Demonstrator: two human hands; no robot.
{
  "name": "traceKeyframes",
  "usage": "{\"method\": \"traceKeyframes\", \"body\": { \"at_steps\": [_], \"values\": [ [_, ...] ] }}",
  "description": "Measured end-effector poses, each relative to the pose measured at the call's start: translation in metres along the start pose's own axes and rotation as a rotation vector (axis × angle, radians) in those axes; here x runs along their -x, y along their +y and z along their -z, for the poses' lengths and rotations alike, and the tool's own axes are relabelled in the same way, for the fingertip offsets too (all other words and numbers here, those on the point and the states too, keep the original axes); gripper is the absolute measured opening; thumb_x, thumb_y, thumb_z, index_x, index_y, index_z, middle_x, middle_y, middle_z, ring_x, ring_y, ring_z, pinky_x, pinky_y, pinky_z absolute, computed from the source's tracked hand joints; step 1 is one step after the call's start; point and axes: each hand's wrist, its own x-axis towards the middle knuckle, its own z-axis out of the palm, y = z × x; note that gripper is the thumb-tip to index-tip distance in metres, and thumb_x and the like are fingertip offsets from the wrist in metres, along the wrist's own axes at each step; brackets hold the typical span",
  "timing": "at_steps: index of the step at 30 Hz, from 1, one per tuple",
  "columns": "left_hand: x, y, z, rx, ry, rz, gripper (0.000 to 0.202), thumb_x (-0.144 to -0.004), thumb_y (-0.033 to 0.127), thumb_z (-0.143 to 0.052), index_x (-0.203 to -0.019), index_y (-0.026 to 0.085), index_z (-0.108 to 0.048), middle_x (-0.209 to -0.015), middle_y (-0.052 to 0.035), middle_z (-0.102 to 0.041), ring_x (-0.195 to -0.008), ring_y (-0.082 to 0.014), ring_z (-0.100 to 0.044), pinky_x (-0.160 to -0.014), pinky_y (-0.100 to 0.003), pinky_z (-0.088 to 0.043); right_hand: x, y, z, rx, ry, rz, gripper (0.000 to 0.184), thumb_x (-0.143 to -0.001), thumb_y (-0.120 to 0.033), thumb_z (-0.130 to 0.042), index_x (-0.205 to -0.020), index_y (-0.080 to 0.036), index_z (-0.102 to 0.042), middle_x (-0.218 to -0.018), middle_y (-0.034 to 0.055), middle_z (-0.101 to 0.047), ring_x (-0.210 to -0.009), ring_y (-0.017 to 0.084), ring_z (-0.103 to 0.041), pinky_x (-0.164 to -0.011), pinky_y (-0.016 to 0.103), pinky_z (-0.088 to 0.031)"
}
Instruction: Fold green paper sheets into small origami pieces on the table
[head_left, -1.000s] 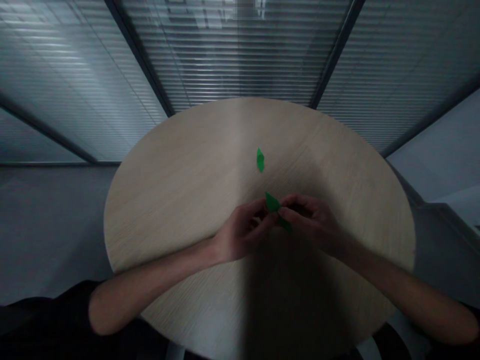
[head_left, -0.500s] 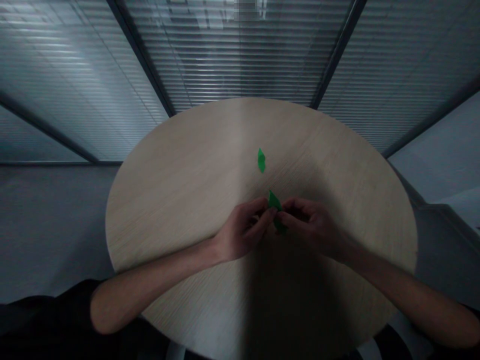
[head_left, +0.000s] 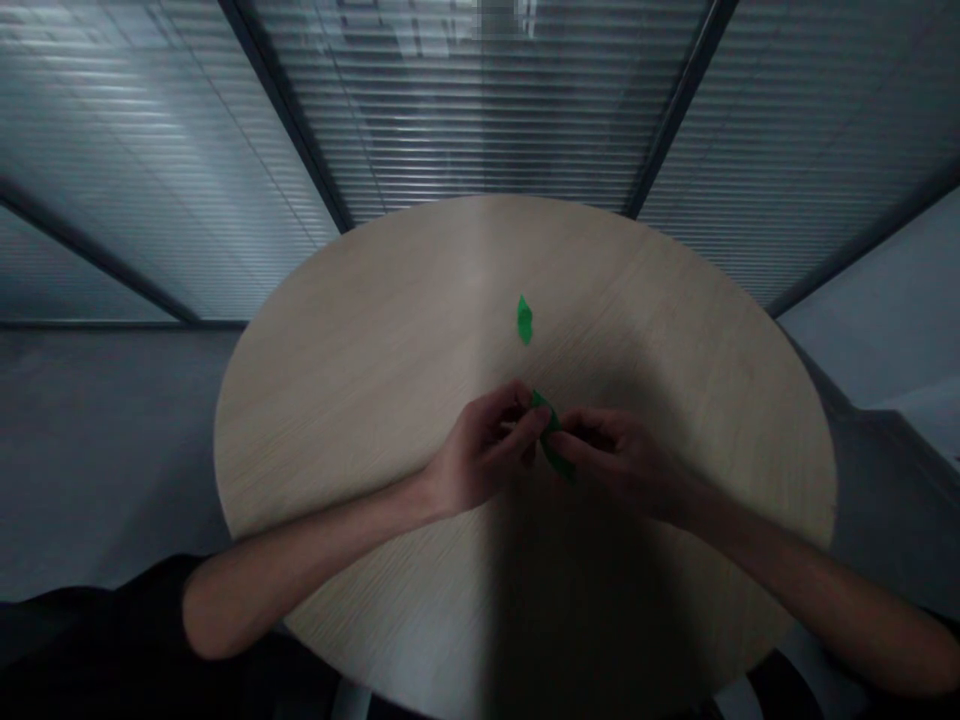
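Observation:
Between my two hands is a narrow green folded piece of paper, slanting down to the right. My left hand pinches its upper part between thumb and fingers. From the other side, my right hand grips it near the middle with thumb and forefinger. Parts of the paper are hidden behind my fingertips. Farther back on the table lies a second green folded piece, pointed at its ends and touched by neither hand.
Both forearms reach over a round wooden table. A dark shadow falls across its front middle. Behind the table stand glass partitions with blinds and dark frames. Grey floor shows at the left.
The held green paper has turned and looks narrower, its lower end now farther down and right. My left fingers have shifted slightly on it. The other green piece still lies on the table.

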Motion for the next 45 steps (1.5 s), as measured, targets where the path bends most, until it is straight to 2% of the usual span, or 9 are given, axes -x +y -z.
{"method": "traceKeyframes", "body": {
  "at_steps": [4,8,14,24,28,33,37,40,45],
  "values": [
    [0.000,-0.001,0.001,-0.070,0.026,-0.025,0.040,-0.106,0.046,-0.052,-0.079,0.016,-0.054,-0.066,0.0009,-0.056,-0.058,-0.0095,-0.055,-0.051,-0.021,-0.044,0.001,-0.003,0.000,0.033,-0.028,0.010,0.027,-0.095,-0.041,-0.068,-0.089,-0.015,-0.072,-0.075,0.0014,-0.064,-0.064,0.010,-0.056,-0.057,0.022,-0.045],
    [-0.002,-0.003,0.002,0.023,0.057,-0.013,0.033,-0.102,0.044,-0.061,-0.084,0.017,-0.054,-0.070,0.0001,-0.060,-0.060,-0.0104,-0.059,-0.053,-0.021,-0.048,0.002,-0.002,0.001,0.016,-0.020,0.004,0.028,-0.094,-0.042,-0.069,-0.086,-0.015,-0.070,-0.071,-0.0002,-0.059,-0.061,0.010,-0.053,-0.054,0.021,-0.041],
    [-0.003,-0.004,0.002,0.073,0.054,-0.017,0.035,-0.100,0.046,-0.063,-0.083,0.017,-0.053,-0.068,0.0009,-0.059,-0.059,-0.0102,-0.059,-0.053,-0.021,-0.049,0.000,0.000,0.001,0.028,-0.027,0.000,0.029,-0.094,-0.043,-0.068,-0.088,-0.015,-0.069,-0.073,0.0006,-0.060,-0.062,0.010,-0.054,-0.055,0.022,-0.042],
    [-0.007,-0.004,0.002,-0.003,0.094,0.009,0.039,-0.102,0.052,-0.057,-0.084,0.018,-0.051,-0.066,0.0003,-0.060,-0.057,-0.0113,-0.060,-0.052,-0.022,-0.050,0.000,0.001,-0.001,0.042,-0.005,-0.017,0.027,-0.093,-0.043,-0.067,-0.087,-0.016,-0.069,-0.075,0.0008,-0.061,-0.065,0.012,-0.055,-0.059,0.024,-0.043],
    [-0.004,-0.002,0.001,-0.038,0.040,0.044,0.037,-0.103,0.052,-0.054,-0.091,0.018,-0.051,-0.068,0.0021,-0.057,-0.056,-0.0109,-0.056,-0.049,-0.021,-0.044,-0.003,0.003,0.000,0.070,0.093,-0.002,0.027,-0.091,-0.042,-0.068,-0.081,-0.017,-0.068,-0.073,0.0008,-0.062,-0.066,0.012,-0.056,-0.060,0.025,-0.044],
    [0.003,0.000,-0.003,-0.224,-0.132,0.063,0.029,-0.098,0.043,-0.063,-0.092,0.014,-0.060,-0.075,0.0005,-0.057,-0.064,-0.0105,-0.050,-0.053,-0.021,-0.040,-0.004,0.005,0.001,0.003,0.237,0.033,0.023,-0.090,-0.042,-0.070,-0.086,-0.019,-0.071,-0.077,0.0009,-0.065,-0.070,0.014,-0.059,-0.062,0.025,-0.047],
    [0.004,-0.001,-0.005,-0.244,-0.207,0.064,0.026,-0.103,0.038,-0.055,-0.100,0.014,-0.064,-0.081,-0.0011,-0.060,-0.067,-0.0113,-0.050,-0.055,-0.021,-0.040,-0.003,0.002,0.000,0.038,0.253,0.115,0.021,-0.090,-0.037,-0.071,-0.077,-0.020,-0.068,-0.075,-0.0016,-0.059,-0.067,0.012,-0.053,-0.060,0.024,-0.043],
    [0.003,-0.001,-0.005,-0.194,-0.218,0.066,0.026,-0.104,0.036,-0.053,-0.094,0.014,-0.063,-0.076,0.0011,-0.055,-0.064,-0.0102,-0.046,-0.053,-0.021,-0.037,-0.003,0.002,0.001,0.047,0.252,0.162,0.023,-0.091,-0.034,-0.071,-0.073,-0.020,-0.067,-0.073,-0.0027,-0.056,-0.066,0.011,-0.050,-0.060,0.024,-0.040],
    [0.002,0.000,-0.005,-0.112,-0.221,0.075,0.029,-0.103,0.038,-0.054,-0.086,0.015,-0.061,-0.071,0.0031,-0.050,-0.060,-0.0095,-0.043,-0.052,-0.021,-0.034,-0.003,0.004,0.000,-0.039,0.252,0.091,0.022,-0.090,-0.038,-0.072,-0.078,-0.020,-0.069,-0.072,-0.0015,-0.062,-0.066,0.012,-0.057,-0.061,0.025,-0.047]
  ]
}}
